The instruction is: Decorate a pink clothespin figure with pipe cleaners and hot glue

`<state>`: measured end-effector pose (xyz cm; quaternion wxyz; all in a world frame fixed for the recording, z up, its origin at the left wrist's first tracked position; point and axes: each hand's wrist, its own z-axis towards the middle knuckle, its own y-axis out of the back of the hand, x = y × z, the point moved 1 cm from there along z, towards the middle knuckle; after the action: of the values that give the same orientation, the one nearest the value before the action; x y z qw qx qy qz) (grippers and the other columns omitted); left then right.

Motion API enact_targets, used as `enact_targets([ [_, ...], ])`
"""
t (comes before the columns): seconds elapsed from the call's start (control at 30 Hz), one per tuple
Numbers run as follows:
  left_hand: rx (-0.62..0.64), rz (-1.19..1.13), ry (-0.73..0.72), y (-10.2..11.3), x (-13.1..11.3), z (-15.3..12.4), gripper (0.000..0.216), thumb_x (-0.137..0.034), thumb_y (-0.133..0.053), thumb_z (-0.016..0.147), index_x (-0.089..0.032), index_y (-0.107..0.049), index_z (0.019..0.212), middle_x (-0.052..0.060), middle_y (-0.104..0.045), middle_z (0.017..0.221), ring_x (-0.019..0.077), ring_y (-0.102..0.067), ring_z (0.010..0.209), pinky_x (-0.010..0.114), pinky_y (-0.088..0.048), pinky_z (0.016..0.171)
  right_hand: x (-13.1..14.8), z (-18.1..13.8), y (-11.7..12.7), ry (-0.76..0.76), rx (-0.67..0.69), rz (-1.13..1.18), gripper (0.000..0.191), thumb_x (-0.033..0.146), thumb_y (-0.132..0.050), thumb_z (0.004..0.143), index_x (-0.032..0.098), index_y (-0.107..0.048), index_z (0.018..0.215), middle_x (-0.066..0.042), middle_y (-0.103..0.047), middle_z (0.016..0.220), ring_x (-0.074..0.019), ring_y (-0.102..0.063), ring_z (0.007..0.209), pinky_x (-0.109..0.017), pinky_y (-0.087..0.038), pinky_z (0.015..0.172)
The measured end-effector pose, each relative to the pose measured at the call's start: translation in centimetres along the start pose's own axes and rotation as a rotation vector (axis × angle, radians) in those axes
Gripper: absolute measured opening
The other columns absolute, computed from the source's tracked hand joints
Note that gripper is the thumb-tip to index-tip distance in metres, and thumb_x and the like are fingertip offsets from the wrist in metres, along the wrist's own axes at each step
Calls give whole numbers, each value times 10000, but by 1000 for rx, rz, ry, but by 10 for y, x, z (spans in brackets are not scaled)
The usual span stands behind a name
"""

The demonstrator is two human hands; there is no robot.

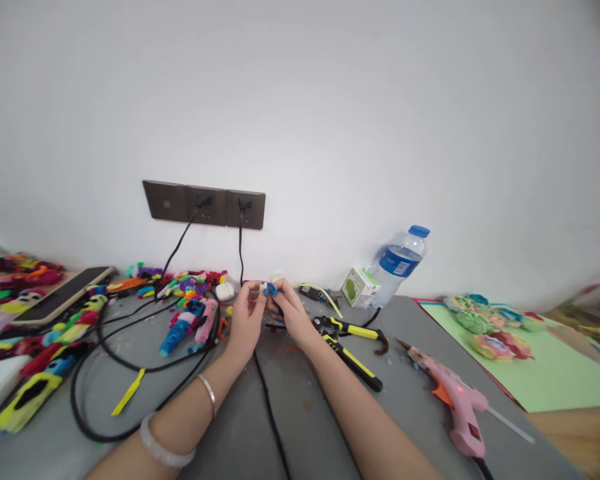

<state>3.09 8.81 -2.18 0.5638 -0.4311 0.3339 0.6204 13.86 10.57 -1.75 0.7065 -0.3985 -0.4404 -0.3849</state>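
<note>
Both hands meet near the wall, above the grey tabletop. My left hand [249, 308] is closed, its thumb and fingers pinching a small blue fuzzy piece [269, 289] that looks like pipe cleaner. From the other side my right hand [289, 308] grips the same piece with bent fingers. Much of it is hidden by the fingertips. Yellow-and-black pliers [353, 357] lie just right of my right hand. A white earbud case [225, 291] sits beside my left hand, and fuzzy figures [183, 327] in blue and pink lie to its left.
A pink glue gun [453, 393] lies at right, near green paper [570, 380] with crumpled colourful pieces. A water bottle [397, 263] and small box [360, 288] stand by the wall. Black cables [77, 400] loop across the left; a phone [63, 297] lies among figures.
</note>
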Motion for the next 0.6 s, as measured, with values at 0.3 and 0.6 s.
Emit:
enact_targets([
  [0.3,-4,8,-23,2,0,-4,300,-365,-521,923,-214,-549,1181,80,-673,1051,180,-658,848,284,-539,709,0,2,4,43,-19,-49,377,551,-628,813,232,-434,863,68,-534,580,-92,-450,418,-216,-326,431],
  [0.6,-43,-39,10,1,-2,-4,243,-374,-558,895,-198,-541,1062,87,-686,1038,194,-679,929,314,-548,798,-6,5,3,41,-42,58,397,525,-663,788,242,-389,836,124,-401,530,-51,-279,406,-166,-217,392],
])
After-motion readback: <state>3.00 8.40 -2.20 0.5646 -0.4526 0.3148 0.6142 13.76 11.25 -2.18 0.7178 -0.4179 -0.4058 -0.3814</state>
